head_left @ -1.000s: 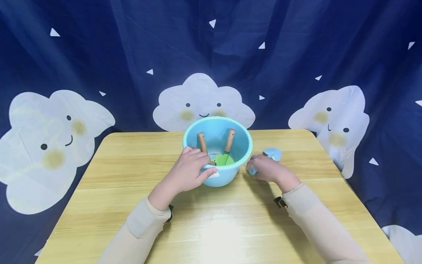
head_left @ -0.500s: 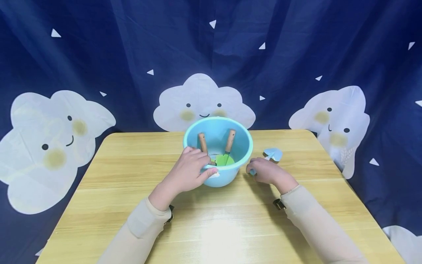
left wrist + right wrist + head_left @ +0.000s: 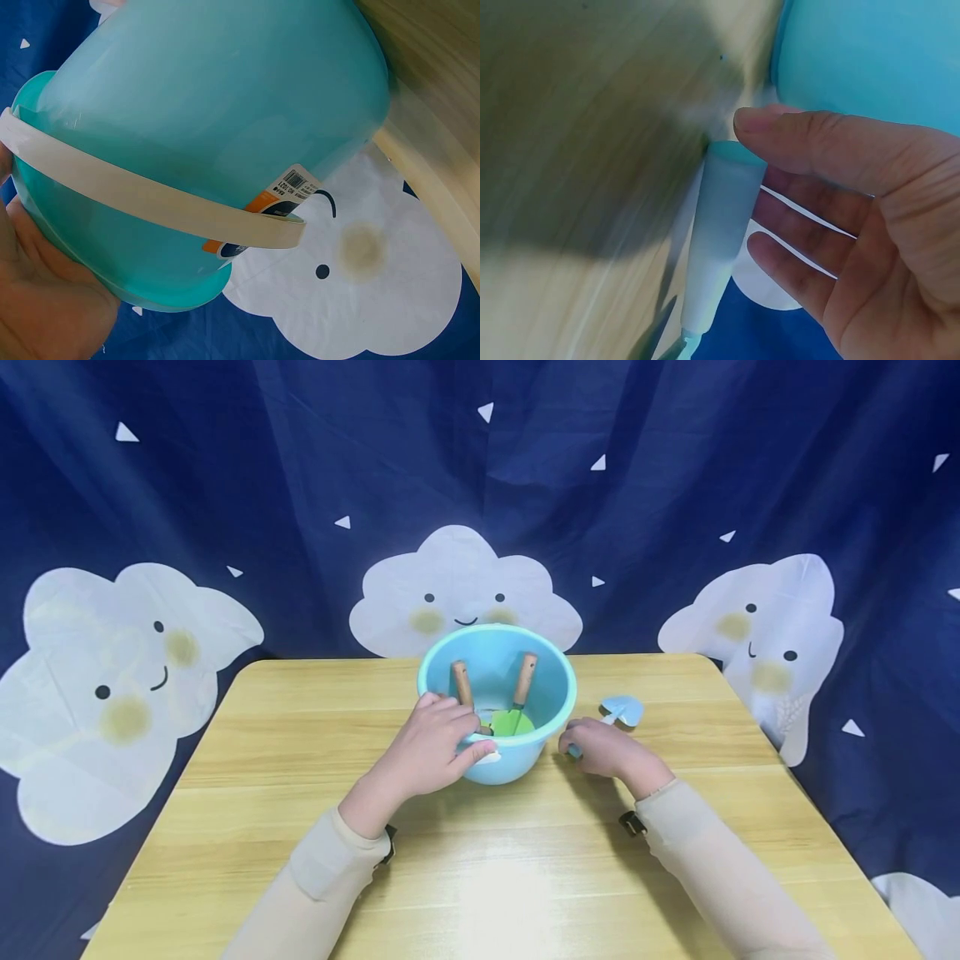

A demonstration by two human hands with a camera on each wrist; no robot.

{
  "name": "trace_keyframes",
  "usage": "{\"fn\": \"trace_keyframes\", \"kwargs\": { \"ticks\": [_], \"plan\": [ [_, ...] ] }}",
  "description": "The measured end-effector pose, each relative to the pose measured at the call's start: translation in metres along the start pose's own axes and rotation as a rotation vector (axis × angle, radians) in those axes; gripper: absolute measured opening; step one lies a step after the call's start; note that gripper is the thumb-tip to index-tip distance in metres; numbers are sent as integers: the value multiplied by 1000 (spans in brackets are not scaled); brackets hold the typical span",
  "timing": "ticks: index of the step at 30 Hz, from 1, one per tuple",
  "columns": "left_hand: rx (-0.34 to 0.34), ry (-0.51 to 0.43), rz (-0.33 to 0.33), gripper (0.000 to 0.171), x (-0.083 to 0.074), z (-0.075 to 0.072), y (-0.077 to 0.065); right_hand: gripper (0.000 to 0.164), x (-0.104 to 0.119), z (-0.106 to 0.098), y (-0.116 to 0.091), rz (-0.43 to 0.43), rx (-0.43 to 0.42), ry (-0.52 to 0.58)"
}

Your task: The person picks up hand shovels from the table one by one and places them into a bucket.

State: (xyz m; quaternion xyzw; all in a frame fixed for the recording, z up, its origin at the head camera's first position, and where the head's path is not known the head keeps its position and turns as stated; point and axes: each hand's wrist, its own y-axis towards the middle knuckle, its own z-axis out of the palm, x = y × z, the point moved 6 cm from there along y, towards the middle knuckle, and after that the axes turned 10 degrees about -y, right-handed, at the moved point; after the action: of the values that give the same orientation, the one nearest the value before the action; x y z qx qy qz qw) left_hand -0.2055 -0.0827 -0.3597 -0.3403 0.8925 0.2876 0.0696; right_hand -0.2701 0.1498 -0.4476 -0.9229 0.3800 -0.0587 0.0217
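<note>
A light blue bucket (image 3: 498,766) stands on the table, a white handle band (image 3: 142,195) across its side. My left hand (image 3: 429,745) holds its near-left rim, fingers over the edge and thumb outside. Inside are two wooden-handled tools: one handle (image 3: 462,683) stands at left, the other (image 3: 525,681) leans at right above a green head (image 3: 512,723). Right of the bucket lies a small trowel with a light blue blade (image 3: 622,710). My right hand (image 3: 609,749) is at the trowel's handle (image 3: 724,232); thumb and fairly straight fingers lie beside its end, not wrapped round it.
The wooden table (image 3: 300,710) has its far edge just behind the bucket. Behind it hangs a dark blue curtain (image 3: 300,460) printed with white clouds. A barcode label (image 3: 292,184) is stuck on the bucket's side.
My right hand has drawn back slightly toward the handle's end, so more of the trowel's neck shows. The left hand and bucket stay in place.
</note>
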Motion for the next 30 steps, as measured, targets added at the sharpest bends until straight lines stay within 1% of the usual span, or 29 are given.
{"fn": "trace_keyframes", "kwargs": {
  "ticks": [8,15,20,30],
  "plan": [
    [-1,3,4,43,0,-1,0,32,1,4,3,-28,-3,-27],
    [3,1,2,40,0,-1,0,32,-1,6,3,-27,-19,-27],
    [3,1,-2,40,0,0,0,33,-2,7,4,-28,-7,-21],
    [-3,-5,2,39,0,0,0,39,-7,6,3,32,4,0]
  ]
}}
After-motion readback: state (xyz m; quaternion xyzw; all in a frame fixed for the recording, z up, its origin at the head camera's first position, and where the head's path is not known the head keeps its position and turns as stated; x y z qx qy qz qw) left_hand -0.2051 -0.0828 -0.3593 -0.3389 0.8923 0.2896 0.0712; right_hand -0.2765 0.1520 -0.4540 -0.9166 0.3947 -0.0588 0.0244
